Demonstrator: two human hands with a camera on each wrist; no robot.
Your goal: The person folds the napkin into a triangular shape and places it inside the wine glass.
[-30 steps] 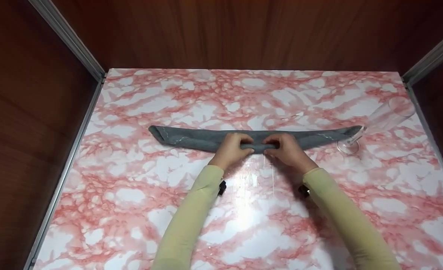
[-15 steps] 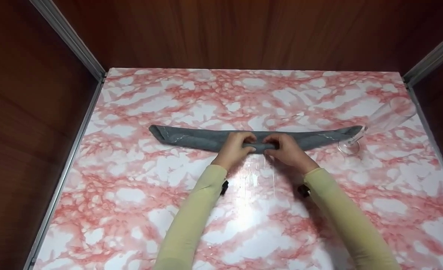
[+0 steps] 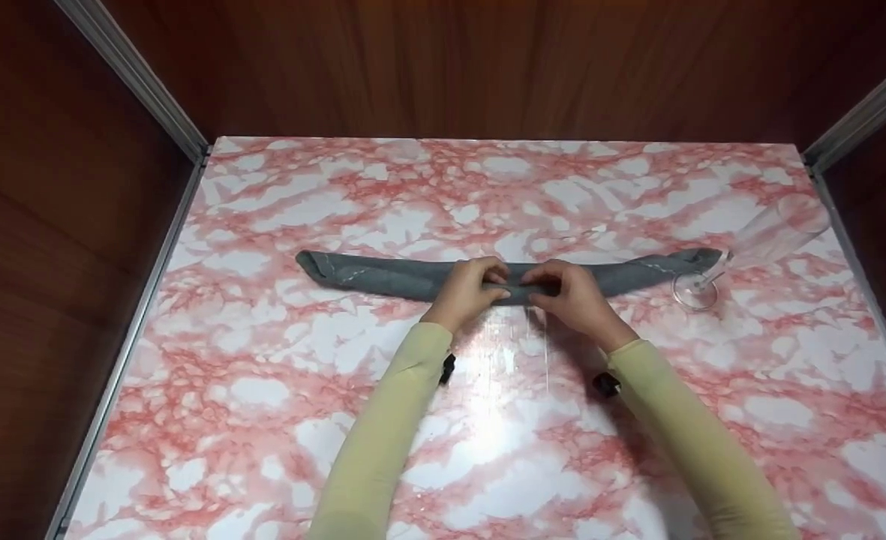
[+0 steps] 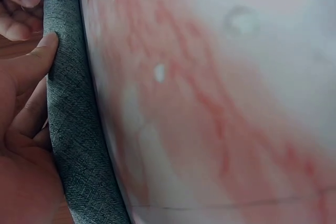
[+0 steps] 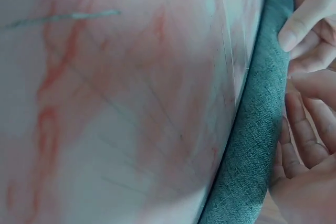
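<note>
A long strip of rolled grey-green cloth (image 3: pixel 390 279) lies crosswise on the table, pale stitching showing near both ends. My left hand (image 3: pixel 464 296) grips the middle of its near edge, thumb in front and fingers behind. Close beside it, my right hand (image 3: pixel 574 300) pinches the same rolled edge in the same manner. In the left wrist view, the left thumb (image 4: pixel 44 51) presses on the roll's smooth front. From the right wrist view, the cloth (image 5: pixel 257 124) runs along the fingers, and the other hand's thumb (image 5: pixel 294 32) rests on it higher up. The underside is hidden.
A clear stemmed glass (image 3: pixel 780 225) stands upright at the right, its round foot (image 3: pixel 695 292) close by the cloth's right end. The table (image 3: pixel 262 390) has a red and white marbled top. Dark wooden panels (image 3: pixel 450 67) enclose its back and sides.
Both hands have shifted slightly away from the person, still gripping the cloth. The cloth's right part has become more bunched and twisted. The glass has not moved.
</note>
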